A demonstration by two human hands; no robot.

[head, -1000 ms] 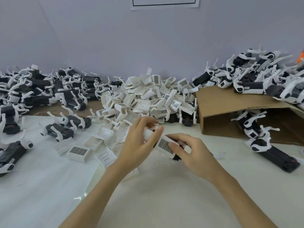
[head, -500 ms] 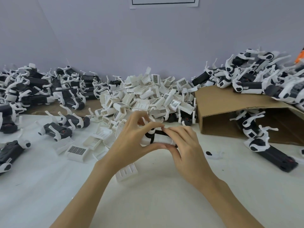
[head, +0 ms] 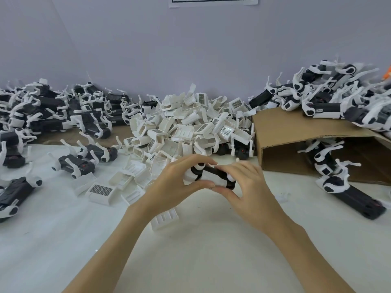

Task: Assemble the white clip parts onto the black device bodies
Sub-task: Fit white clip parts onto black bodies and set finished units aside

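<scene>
— Over the middle of the white table (head: pixel 211 261), what do the hands hold?

— Both grip one black device (head: pixel 211 172): left hand (head: pixel 177 182) curled round its left end, right hand (head: pixel 247 187) pinching its right end.

— How does it look?

— Black body, white rounded parts at both ends, white piece beneath.

— Beyond it?

— A heap of white clips (head: pixel 190 127); a cardboard box (head: pixel 296 140) to the right.

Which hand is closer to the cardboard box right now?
Right. The right hand sits just left of the cardboard box, gripping the device; the left hand grips the device's other end, farther from the box.
</scene>
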